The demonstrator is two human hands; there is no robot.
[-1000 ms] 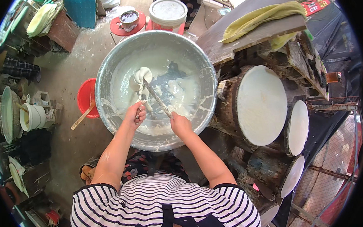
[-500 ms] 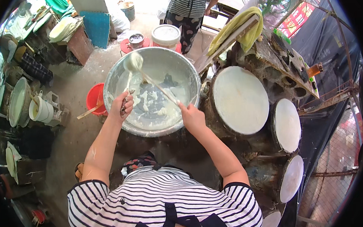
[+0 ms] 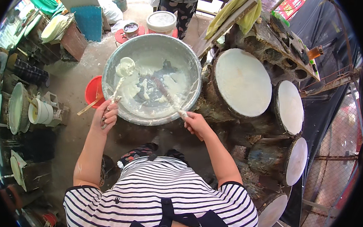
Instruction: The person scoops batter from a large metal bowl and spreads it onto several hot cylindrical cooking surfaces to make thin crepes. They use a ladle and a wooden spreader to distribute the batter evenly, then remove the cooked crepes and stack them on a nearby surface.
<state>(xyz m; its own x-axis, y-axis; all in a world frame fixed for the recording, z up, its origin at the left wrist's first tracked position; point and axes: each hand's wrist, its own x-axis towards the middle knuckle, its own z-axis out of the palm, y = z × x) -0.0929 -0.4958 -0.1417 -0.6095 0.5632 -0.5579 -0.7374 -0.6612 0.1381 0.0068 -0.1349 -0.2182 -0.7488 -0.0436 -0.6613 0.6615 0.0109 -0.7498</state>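
Before me stands a wide grey basin [image 3: 146,40] with thick, pale batter [image 3: 148,112] spread over its bottom and walls. My left hand [image 3: 104,117] is closed around the handle of a batter-coated ladle [image 3: 125,68]. The ladle's round bowl is over the left part of the basin. My right hand [image 3: 196,124], at the near right rim, is closed on the end of a batter-smeared stick [image 3: 170,98]. The stick points up and left over the batter, apart from the ladle; its far end is blurred.
A red bucket [image 3: 91,93] with a wooden stick stands left of the basin. Round, white-topped drum-like vessels [image 3: 243,82] line the right side. Beyond the basin are a white pail [image 3: 162,23], a small pot [image 3: 131,30] and another person [image 3: 176,9]. A yellow towel [image 3: 237,14] hangs at the upper right.
The ladle and the stick were close together with their ends crossing; now they are apart. The ladle has come lower, and the stick's far end has swung rightward and nearer to me.
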